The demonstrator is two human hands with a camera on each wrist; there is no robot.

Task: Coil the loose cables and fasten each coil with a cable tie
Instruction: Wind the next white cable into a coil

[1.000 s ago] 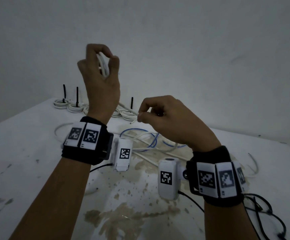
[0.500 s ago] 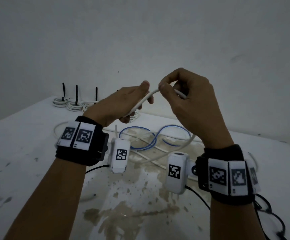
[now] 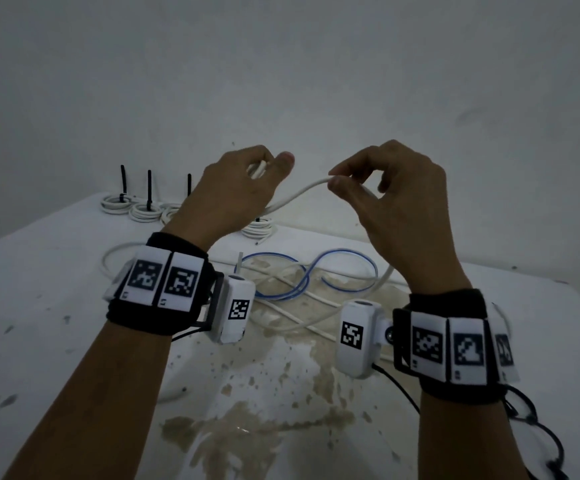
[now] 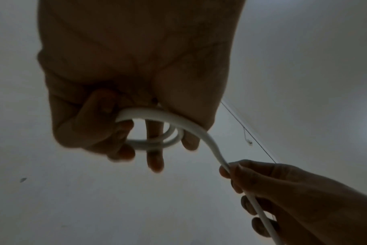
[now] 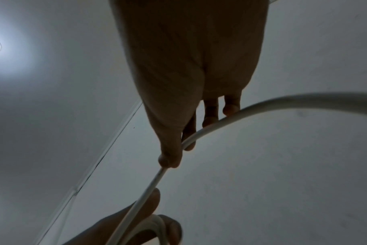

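Coiling step under way: left hand (image 3: 236,188) gripped the started loops of white cable (image 3: 299,194), right hand (image 3: 390,199) pinched the free run just beside it, slack trailing below to the worktop (image 3: 39,306); next loop needs feeding leftward

Bare forearms, black wristbands (image 3: 158,317) with white square-code tags, white wrist cameras (image 3: 356,339), thin black cables (image 3: 399,389)

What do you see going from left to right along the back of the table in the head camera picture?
Tied coil with black tie → second tied coil → left hand gripping white loops → white cable stretched between the hands → right hand pinching it.
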